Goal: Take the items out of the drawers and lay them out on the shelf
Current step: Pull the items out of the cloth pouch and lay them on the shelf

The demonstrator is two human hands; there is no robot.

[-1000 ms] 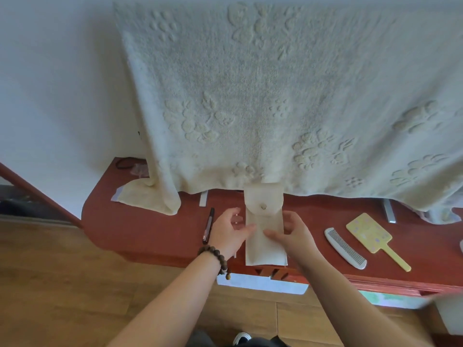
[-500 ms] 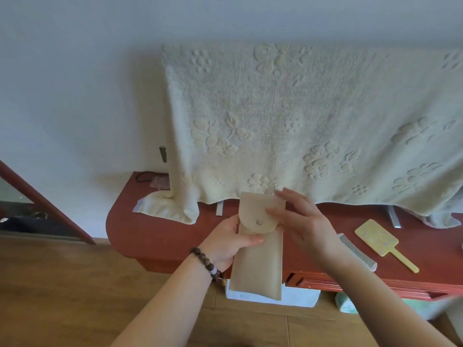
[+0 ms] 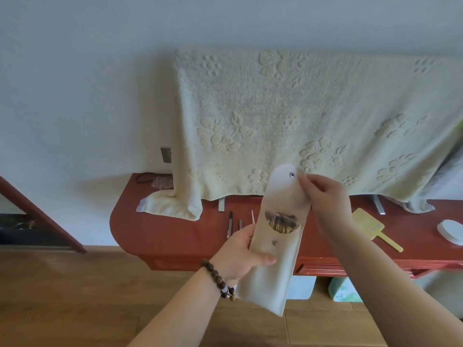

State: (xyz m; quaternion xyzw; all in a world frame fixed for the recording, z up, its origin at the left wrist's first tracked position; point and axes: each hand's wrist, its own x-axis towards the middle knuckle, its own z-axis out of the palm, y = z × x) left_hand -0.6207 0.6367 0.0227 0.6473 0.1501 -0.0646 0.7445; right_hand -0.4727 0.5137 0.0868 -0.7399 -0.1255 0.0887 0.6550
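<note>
I hold a long cream felt pouch (image 3: 271, 276) upright in front of the red shelf (image 3: 160, 234). My left hand (image 3: 241, 254) grips its body from the left, thumb across the front below a metal snap. My right hand (image 3: 325, 199) pinches the rounded flap and holds it lifted, so the pouch mouth gapes. Something brown and golden (image 3: 281, 221) shows inside the opening; I cannot tell what it is. A yellow paddle mirror (image 3: 368, 225) lies on the shelf to the right, partly behind my right wrist.
A cream embossed towel (image 3: 300, 121) hangs over the back of the shelf. Pens and a thin stick (image 3: 230, 221) lie left of the pouch. A white oval thing (image 3: 451, 231) sits at the far right. Below the shelf stand light boxes (image 3: 343, 289) on the wooden floor.
The pouch was lifted off the shelf toward me. My right hand unsnapped the flap and raised it, which opened the mouth. The camera view tilted up and back.
</note>
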